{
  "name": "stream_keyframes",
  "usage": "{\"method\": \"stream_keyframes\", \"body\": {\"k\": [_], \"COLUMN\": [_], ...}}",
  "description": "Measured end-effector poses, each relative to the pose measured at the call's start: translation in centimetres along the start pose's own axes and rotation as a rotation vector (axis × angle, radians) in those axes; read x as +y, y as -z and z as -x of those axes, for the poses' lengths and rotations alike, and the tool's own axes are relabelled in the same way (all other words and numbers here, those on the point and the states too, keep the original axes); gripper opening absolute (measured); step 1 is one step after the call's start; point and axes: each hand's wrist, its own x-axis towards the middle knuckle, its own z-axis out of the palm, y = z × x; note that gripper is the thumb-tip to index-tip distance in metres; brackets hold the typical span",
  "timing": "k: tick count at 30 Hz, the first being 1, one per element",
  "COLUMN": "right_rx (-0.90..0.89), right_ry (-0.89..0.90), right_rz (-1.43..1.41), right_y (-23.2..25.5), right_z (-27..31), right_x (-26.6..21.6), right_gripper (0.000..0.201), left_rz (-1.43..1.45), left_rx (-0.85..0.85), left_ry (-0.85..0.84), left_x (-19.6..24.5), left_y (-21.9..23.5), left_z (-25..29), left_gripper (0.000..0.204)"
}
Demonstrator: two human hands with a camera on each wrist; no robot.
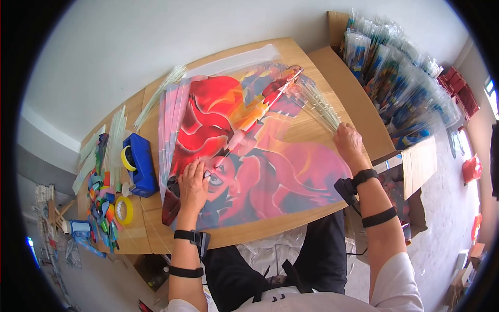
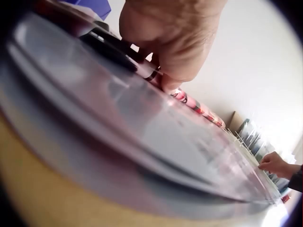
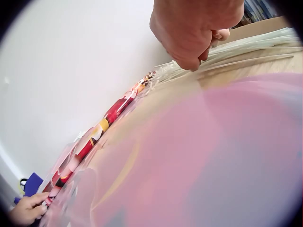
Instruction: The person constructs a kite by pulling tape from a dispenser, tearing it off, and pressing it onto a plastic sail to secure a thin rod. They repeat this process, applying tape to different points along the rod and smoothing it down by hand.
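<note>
A large translucent sheet printed in red, orange and pink (image 1: 291,171) lies on the wooden table, its upper layer folded over along a diagonal ridge. My left hand (image 1: 193,187) is at the lower end of that ridge; in the left wrist view the thumb and bent fingers of the hand (image 2: 173,42) straddle the rolled edge (image 2: 201,109). At the table's right side my right hand (image 1: 348,141) holds the lower ends of a fan of thin pale sticks (image 1: 323,108). Its fingers curl down at the sticks (image 3: 251,47) in the right wrist view, with the fingertips partly hidden.
A blue tape dispenser (image 1: 141,165), a yellow tape roll (image 1: 123,210) and colourful strips (image 1: 99,195) lie at the left. More pale sticks (image 1: 158,96) rest near the back edge. An open cardboard box (image 1: 353,99) with wrapped packets (image 1: 400,78) stands beyond the right edge.
</note>
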Motion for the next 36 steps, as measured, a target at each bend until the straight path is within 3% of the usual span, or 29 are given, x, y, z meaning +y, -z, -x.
{"method": "stream_keyframes", "body": {"k": [3,4,5,6,7,8,9,10,11,12,13,15,17,18,19,20,21,22,24,25,27,29,30,34,36], "right_rx": [-0.033,-0.030,-0.028,-0.126,-0.087,-0.086,-0.070,0.007,-0.060,-0.025,0.138,-0.054,-0.503,-0.652,-0.742,-0.798,-0.928,-1.151,-1.220,-1.231,-1.266,-1.270,-1.290,-1.366,-1.392], "right_ry": [0.021,0.007,0.009,-0.078,-0.054,0.004,-0.017,-0.137,-0.168,-0.216,0.268,0.241,0.133,0.198,0.044,-0.022,0.046,0.189,0.215,0.222,0.067,0.065,-0.054,-0.246,-0.216], "right_rz": [-0.001,0.033,0.051,0.071,0.032,0.048,-0.047,-0.513,-0.674,-1.211,-0.479,-0.746,-1.092,-0.994,-1.253,-1.213,-1.243,-1.284,-1.416,-1.401,-1.541,-1.469,-1.567,-1.767,-1.758], "right_y": [0.0,-0.1,-0.6,-1.1,-0.7,-1.6,-2.8,-3.2,-5.8,-9.6,-5.5,-7.0,1.1,3.9,5.6,6.5,7.5,8.4,9.6,9.7,9.4,8.0,9.8,8.4,8.5], "right_z": [0.3,0.4,0.4,0.2,0.5,0.5,0.2,0.6,-1.0,-3.1,-1.3,-0.1,7.2,10.0,13.7,16.5,18.4,19.0,21.6,22.4,24.1,25.7,26.4,28.4,28.8], "right_x": [0.0,0.6,0.7,1.3,1.3,2.2,3.5,3.4,5.9,7.5,3.9,1.5,-9.6,-13.5,-17.5,-20.1,-21.8,-23.8,-26.9,-27.8,-29.3,-29.7,-31.1,-32.0,-32.4], "right_gripper": [0.013,0.016,0.019,0.020,0.020,0.021,0.025,0.028,0.030,0.027,0.017,0.014,0.012,0.014,0.019,0.026,0.037,0.055,0.072,0.072,0.064,0.061,0.059,0.045,0.041], "left_rz": [0.078,0.138,0.178,0.211,0.969,0.385,0.799,0.538,0.526,0.704,0.725,1.177,1.771,1.842,1.877,2.015,1.984,1.965,1.837,1.776,1.665,1.724,1.740,1.861,1.880], "left_rx": [-0.079,0.013,-0.067,-0.066,0.035,0.190,0.285,0.264,0.490,0.421,0.524,0.474,0.509,0.576,0.584,0.634,0.632,0.698,0.664,0.656,0.700,0.768,0.779,0.786,0.803], "left_ry": [0.066,0.029,0.036,0.031,0.315,0.069,0.153,0.259,0.156,0.287,0.209,0.424,0.699,0.703,0.709,0.692,0.655,0.874,0.927,0.940,0.989,0.950,0.917,1.054,1.079], "left_x": [-0.7,-0.1,0.3,0.3,-0.3,-0.1,0.9,3.0,2.5,3.5,3.3,4.1,4.7,4.2,3.1,2.6,1.8,1.5,0.1,-0.6,-1.2,-1.5,-2.6,-2.6,-2.9], "left_y": [0.3,0.8,1.7,1.6,-1.0,-1.4,-2.0,0.6,-1.9,-0.9,-2.4,-1.7,2.4,3.7,3.6,4.7,5.0,5.4,6.7,6.9,7.9,7.5,6.9,7.5,7.4], "left_z": [-0.2,-0.5,-0.7,-0.8,0.3,0.9,0.8,0.1,0.1,0.1,0.2,-0.5,-0.4,-0.2,0.0,0.5,1.2,1.4,2.9,3.7,5.0,6.0,6.7,8.5,9.5], "left_gripper": [0.055,0.047,0.048,0.046,0.049,0.050,0.045,0.032,0.025,0.020,0.016,0.013,0.015,0.014,0.016,0.019,0.013,0.011,0.015,0.013,0.012,0.005,0.003,0.011,0.012]}}
